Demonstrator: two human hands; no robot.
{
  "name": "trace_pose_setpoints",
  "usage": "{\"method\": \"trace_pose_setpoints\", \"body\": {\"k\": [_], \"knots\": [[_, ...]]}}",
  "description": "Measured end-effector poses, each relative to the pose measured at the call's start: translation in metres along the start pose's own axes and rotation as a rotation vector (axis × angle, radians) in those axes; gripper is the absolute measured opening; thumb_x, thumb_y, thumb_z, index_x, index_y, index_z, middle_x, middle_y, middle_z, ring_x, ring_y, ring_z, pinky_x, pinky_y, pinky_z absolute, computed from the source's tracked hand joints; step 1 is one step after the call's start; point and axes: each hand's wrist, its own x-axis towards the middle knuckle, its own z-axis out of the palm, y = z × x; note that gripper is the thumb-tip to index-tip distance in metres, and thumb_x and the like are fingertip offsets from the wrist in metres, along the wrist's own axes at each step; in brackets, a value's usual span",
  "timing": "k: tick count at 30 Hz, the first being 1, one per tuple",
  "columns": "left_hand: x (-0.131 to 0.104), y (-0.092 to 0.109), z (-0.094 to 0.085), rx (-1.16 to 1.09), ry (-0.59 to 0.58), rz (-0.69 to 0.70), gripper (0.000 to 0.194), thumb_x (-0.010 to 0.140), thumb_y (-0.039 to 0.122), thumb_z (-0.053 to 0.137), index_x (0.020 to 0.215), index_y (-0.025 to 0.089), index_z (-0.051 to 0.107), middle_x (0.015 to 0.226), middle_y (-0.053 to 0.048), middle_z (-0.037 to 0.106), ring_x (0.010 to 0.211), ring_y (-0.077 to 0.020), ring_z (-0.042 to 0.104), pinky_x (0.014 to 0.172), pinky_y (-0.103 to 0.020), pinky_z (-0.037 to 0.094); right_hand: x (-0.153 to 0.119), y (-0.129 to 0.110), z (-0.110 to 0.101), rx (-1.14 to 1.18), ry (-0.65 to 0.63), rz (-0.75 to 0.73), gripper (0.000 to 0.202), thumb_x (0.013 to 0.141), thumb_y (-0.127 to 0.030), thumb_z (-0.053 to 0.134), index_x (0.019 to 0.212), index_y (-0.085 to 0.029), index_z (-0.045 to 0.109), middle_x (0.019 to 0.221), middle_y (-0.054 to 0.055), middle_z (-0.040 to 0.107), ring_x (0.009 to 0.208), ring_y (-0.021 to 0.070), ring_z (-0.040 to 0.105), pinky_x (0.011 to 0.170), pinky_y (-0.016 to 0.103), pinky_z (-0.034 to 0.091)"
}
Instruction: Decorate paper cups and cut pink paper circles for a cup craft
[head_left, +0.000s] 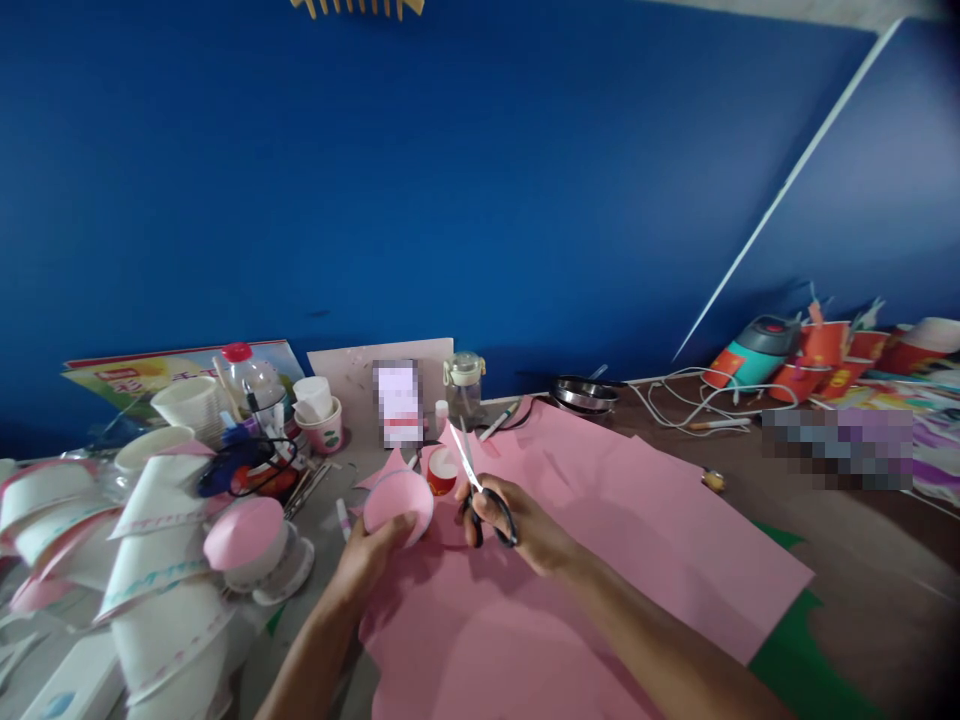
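Note:
My left hand (375, 555) holds a round pink paper piece (394, 500), which looks like a covered cup or bowl rim, with the thumb on its face. My right hand (499, 515) has its fingers through the black handles of a pair of scissors (470, 463). The blades point up and away, a little apart, to the right of the round piece. Below both hands lie large sheets of pink paper (600, 500). Just behind, between the hands, stands a small red cup (442, 470).
White paper cups (161, 580) and a pink-topped cup (245, 535) crowd the left. A phone (400, 403) and a lidded jar (466, 385) stand at the back. Metal bowls (585, 395), white cables (667, 410) and red cups (825, 345) lie to the right.

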Motion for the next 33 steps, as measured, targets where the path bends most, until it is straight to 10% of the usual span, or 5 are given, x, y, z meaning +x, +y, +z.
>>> {"method": "trace_pose_setpoints", "body": {"k": [11, 22, 28, 33], "knots": [[-0.017, 0.008, 0.007, 0.207, -0.058, -0.009, 0.058, 0.056, 0.055, 0.079, 0.092, 0.01, 0.07, 0.082, -0.013, 0.074, 0.074, -0.027, 0.067, 0.066, -0.035, 0.054, 0.001, -0.006, -0.001, 0.129, 0.288, -0.053, 0.052, 0.069, -0.051, 0.077, 0.104, -0.022, 0.052, 0.087, 0.003, 0.065, 0.081, 0.0187, 0.055, 0.067, 0.029, 0.04], [-0.019, 0.009, -0.004, 0.599, -0.426, -0.209, 0.057, 0.052, 0.052, 0.083, 0.092, 0.014, 0.07, 0.079, -0.007, 0.073, 0.074, -0.0242, 0.063, 0.063, -0.031, 0.049, -0.001, -0.004, 0.009, -0.079, 0.206, -0.161, 0.027, 0.07, -0.027, 0.075, 0.088, -0.02, 0.057, 0.075, -0.001, 0.06, 0.079, 0.0165, 0.057, 0.075, 0.029, 0.045], [-0.01, 0.004, 0.001, 0.443, -0.646, -0.144, 0.044, 0.059, 0.051, 0.081, 0.07, 0.011, 0.067, 0.059, -0.002, 0.062, 0.055, -0.0129, 0.049, 0.052, -0.024, 0.037, 0.006, 0.011, 0.008, -0.103, 0.326, -0.146, 0.021, 0.07, -0.022, 0.067, 0.087, -0.019, 0.058, 0.077, -0.001, 0.059, 0.073, 0.0142, 0.057, 0.068, 0.026, 0.046], [-0.005, 0.006, 0.015, 0.189, -0.327, 0.029, 0.045, 0.064, 0.057, 0.076, 0.066, 0.014, 0.065, 0.055, 0.001, 0.057, 0.053, -0.0118, 0.049, 0.052, -0.022, 0.039, 0.014, 0.018, 0.005, -0.036, 0.571, -0.177, 0.024, 0.069, -0.022, 0.063, 0.092, -0.02, 0.058, 0.079, 0.001, 0.061, 0.073, 0.0152, 0.058, 0.065, 0.026, 0.049]]}}
